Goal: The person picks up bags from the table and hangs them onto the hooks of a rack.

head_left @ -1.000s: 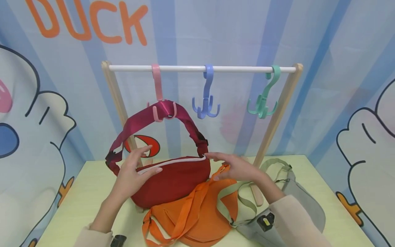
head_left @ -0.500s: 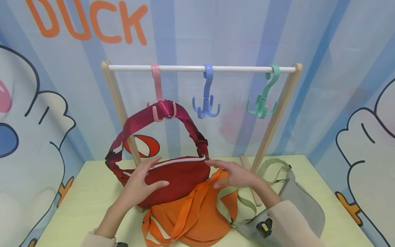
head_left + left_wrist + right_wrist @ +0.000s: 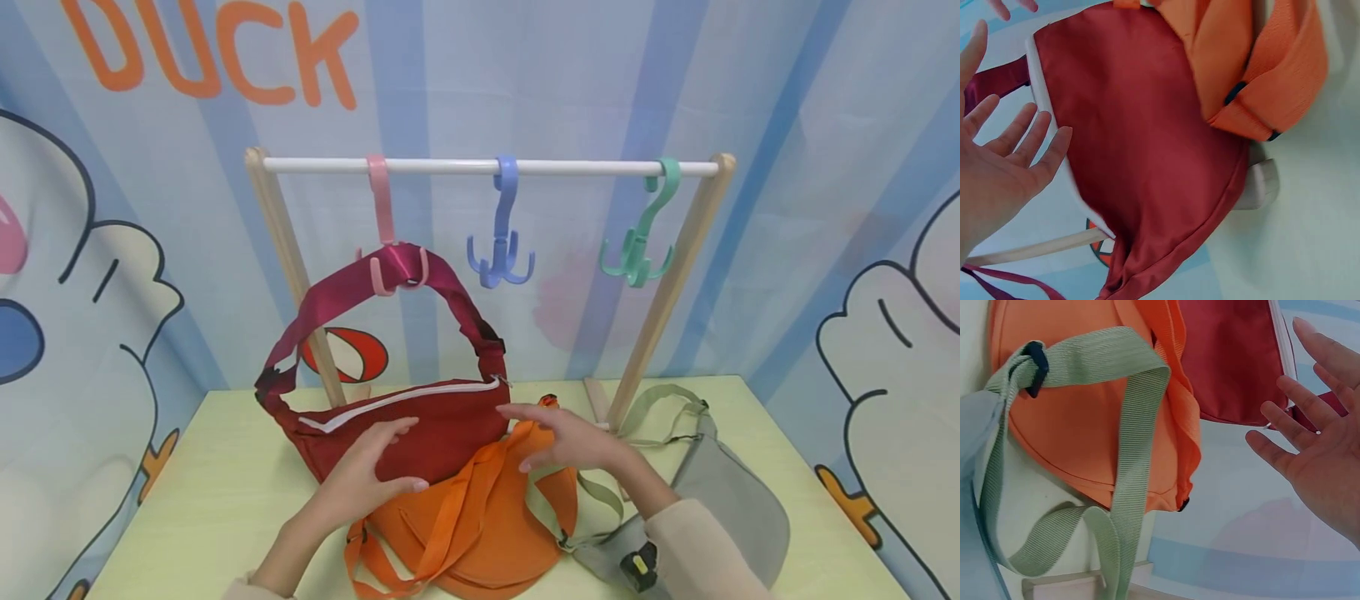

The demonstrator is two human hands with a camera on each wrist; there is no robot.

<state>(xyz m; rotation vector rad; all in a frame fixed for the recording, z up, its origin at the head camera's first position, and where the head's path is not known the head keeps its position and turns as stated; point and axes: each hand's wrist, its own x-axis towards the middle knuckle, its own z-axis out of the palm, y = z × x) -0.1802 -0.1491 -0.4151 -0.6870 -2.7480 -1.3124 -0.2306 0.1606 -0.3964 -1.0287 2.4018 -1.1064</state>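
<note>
A dark red waist bag [image 3: 450,429] with a white zipper hangs by its magenta strap [image 3: 335,296] from the pink hook [image 3: 382,204]. My left hand [image 3: 362,487] hovers before the bag, fingers spread and nothing held. In the left wrist view the fingers of that left hand [image 3: 1007,162] overlap the zipper edge; contact cannot be told. My right hand [image 3: 576,440] is near the bag's right end, fingers extended, palm bare. Below both hands lies an orange bag [image 3: 513,542] on the table, its strap trailing left. A grey bag [image 3: 738,500] lies beside it, partly behind the right sleeve.
A rack with a white rod [image 3: 585,167] and wooden legs stands at the back of the pale yellow table [image 3: 187,500]. A blue hook [image 3: 502,233] and a green hook [image 3: 641,233] hang from the rod. The grey bag's green strap [image 3: 1138,431] crosses the orange bag.
My left hand has left the red bag's zipper edge and moved down and right. My right hand has dropped slightly from the bag's right corner. The bag stays hanging.
</note>
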